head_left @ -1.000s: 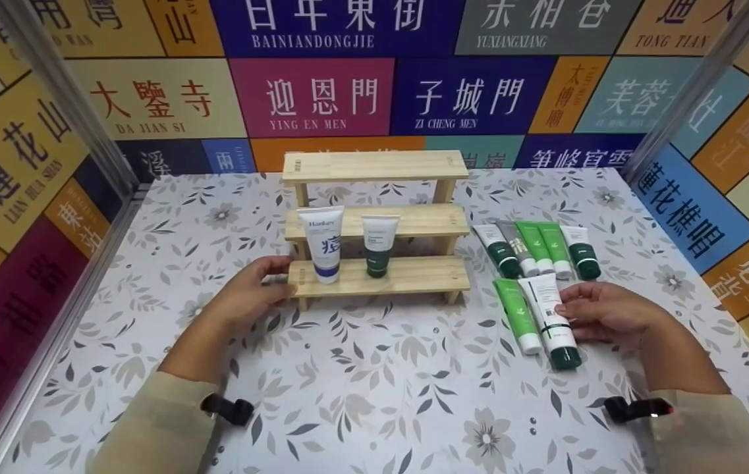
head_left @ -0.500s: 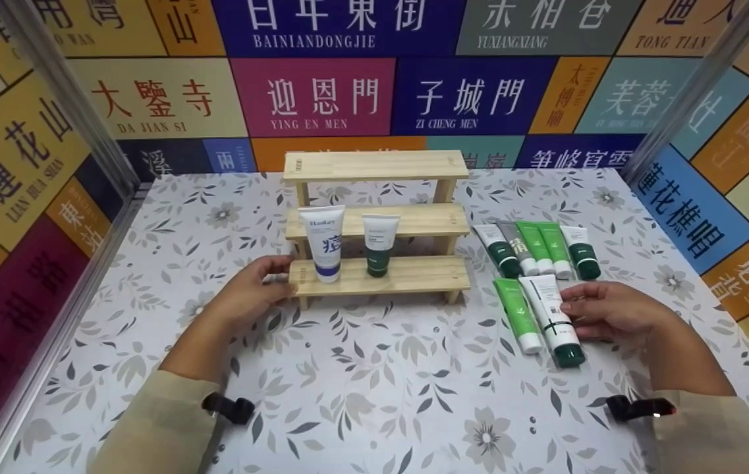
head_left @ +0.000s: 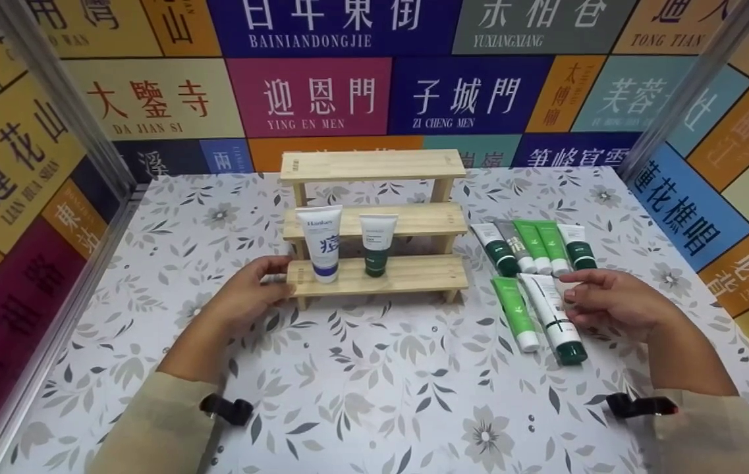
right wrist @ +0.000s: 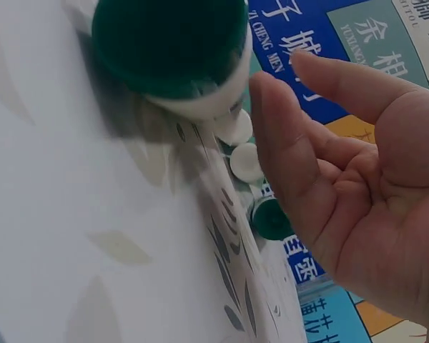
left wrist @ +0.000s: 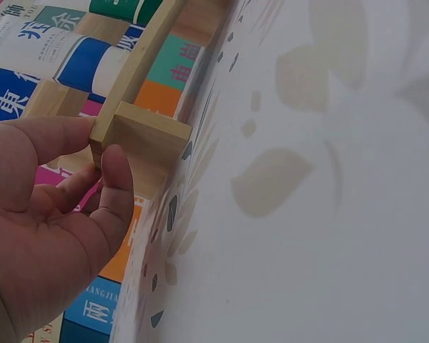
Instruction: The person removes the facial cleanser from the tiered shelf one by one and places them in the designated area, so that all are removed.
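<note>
A three-tier wooden display stand (head_left: 420, 275) stands mid-table. My left hand (head_left: 252, 293) pinches the left end of its lowest step; in the left wrist view thumb and fingers meet the plank end (left wrist: 146, 57). On that step a white tube with a blue band (head_left: 321, 240) and a smaller white-and-green tube (head_left: 377, 245) stand upright. To the right, a large white tube with a dark green cap (head_left: 551, 316) lies on the table beside a green tube (head_left: 514, 313). My right hand (head_left: 618, 306) is beside the large tube, fingers loosely bent; the right wrist view shows nothing in its grasp.
Behind the large tube lies a row of several tubes (head_left: 549, 243), green, grey and white-and-green. The patterned tabletop (head_left: 374, 395) ends at a wall of coloured name panels (head_left: 311, 95), with side panels and metal posts at left and right.
The large white tube's cap end has swung slightly to the right. My right hand's fingers have lifted and come away from the tube. The left hand stays at the stand.
</note>
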